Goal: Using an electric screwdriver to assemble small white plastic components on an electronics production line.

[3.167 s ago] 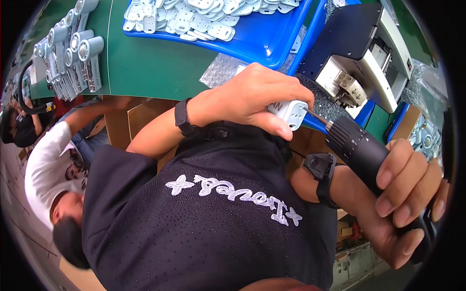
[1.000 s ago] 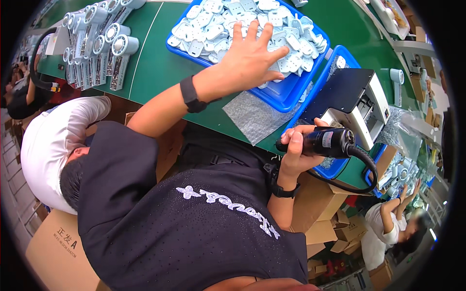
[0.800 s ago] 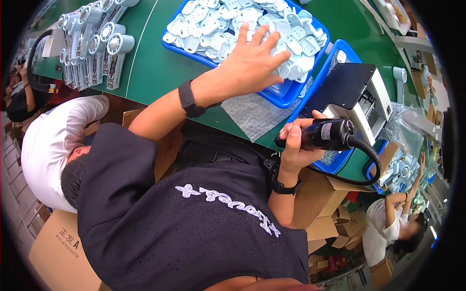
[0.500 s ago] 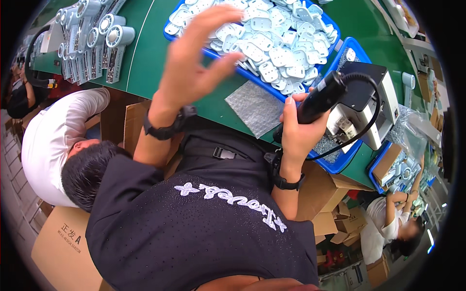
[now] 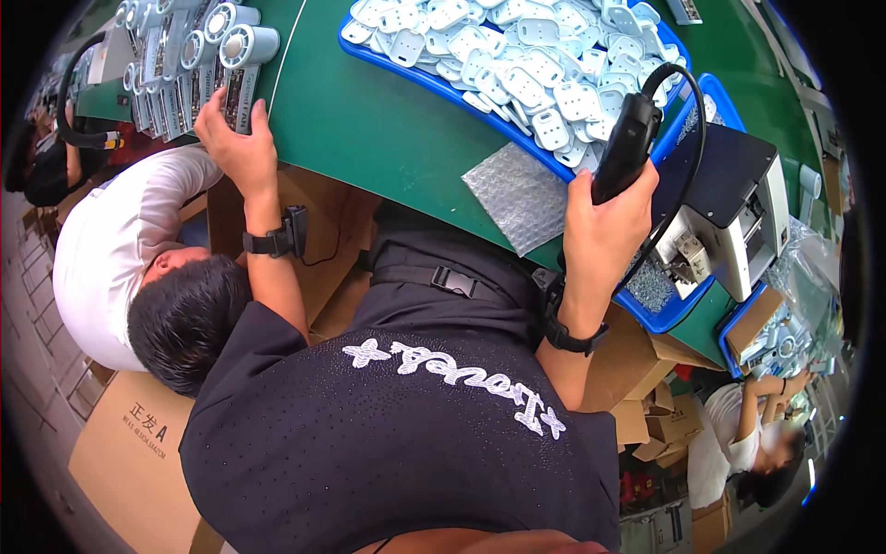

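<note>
My left hand [image 5: 242, 143] is at the near end of a pale blue part [image 5: 247, 51] with a round head and a long handle holding a narrow strip. Its thumb and fingers are apart, on either side of the handle's end. That part stands at the right end of a row of several alike. In my right hand [image 5: 609, 217] is a black electric screwdriver [image 5: 626, 148], cord end up, held over the table's front edge. The screwdriver's tip is hidden by my hand. Beside it lies a sheet of bubble wrap [image 5: 517, 198].
A blue tray [image 5: 434, 83] heaped with pale perforated plates [image 5: 544, 69] fills the far middle. On the right a black-topped screw feeder [image 5: 724, 171] stands in a blue bin [image 5: 669, 319] with loose screws. A co-worker in white [image 5: 129, 258] leans close on my left; cardboard boxes [image 5: 138, 452] stand below.
My left hand has gone from above the tray's left side to the row of pale blue parts. My right hand has shifted slightly right, and the screwdriver is now more upright.
</note>
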A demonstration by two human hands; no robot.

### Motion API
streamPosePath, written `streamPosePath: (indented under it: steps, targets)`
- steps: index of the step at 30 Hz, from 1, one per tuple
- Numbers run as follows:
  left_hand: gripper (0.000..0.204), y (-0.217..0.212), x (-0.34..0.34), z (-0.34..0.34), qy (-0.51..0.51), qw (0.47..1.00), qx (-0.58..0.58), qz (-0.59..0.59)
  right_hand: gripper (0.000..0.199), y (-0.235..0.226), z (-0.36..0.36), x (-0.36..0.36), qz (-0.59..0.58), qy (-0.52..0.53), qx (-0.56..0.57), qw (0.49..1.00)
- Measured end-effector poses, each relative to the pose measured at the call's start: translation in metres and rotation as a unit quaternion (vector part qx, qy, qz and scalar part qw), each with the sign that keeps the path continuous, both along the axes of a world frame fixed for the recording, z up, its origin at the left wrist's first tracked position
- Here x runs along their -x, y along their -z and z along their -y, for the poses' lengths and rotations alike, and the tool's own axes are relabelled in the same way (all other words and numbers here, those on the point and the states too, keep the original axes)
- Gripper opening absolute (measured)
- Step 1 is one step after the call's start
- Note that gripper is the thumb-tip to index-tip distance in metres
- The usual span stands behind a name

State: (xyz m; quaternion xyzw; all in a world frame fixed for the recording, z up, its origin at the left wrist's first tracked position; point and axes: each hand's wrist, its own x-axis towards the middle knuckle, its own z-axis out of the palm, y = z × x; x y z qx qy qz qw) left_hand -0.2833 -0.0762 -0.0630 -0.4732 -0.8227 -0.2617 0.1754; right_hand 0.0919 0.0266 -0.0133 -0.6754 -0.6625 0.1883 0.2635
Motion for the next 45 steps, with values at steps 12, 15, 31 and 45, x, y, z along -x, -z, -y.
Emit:
streamPosePath:
  steps: [12, 15, 31, 45]
  targets:
    - [0.064, -0.057, -0.096, -0.018, 0.239, 0.836, -0.315, 0.381, 0.054, -0.005, 0.006, -0.006, -0.209, 0.056, 0.076, 0.973]
    - [0.083, -0.056, -0.137, -0.032, 0.364, 0.849, -0.183, 0.335, 0.057, -0.011, 0.008, -0.007, -0.309, 0.058, 0.073, 0.946]
    - [0.087, -0.028, -0.272, -0.077, 0.689, 0.523, 0.031, 0.501, 0.073, -0.065, 0.070, -0.076, -0.481, 0.024, 0.151, 0.863]
    - [0.059, -0.027, -0.289, -0.072, 0.675, 0.627, 0.007, 0.389, 0.043, -0.058, 0.051, -0.095, -0.536, -0.021, -0.099, 0.838]
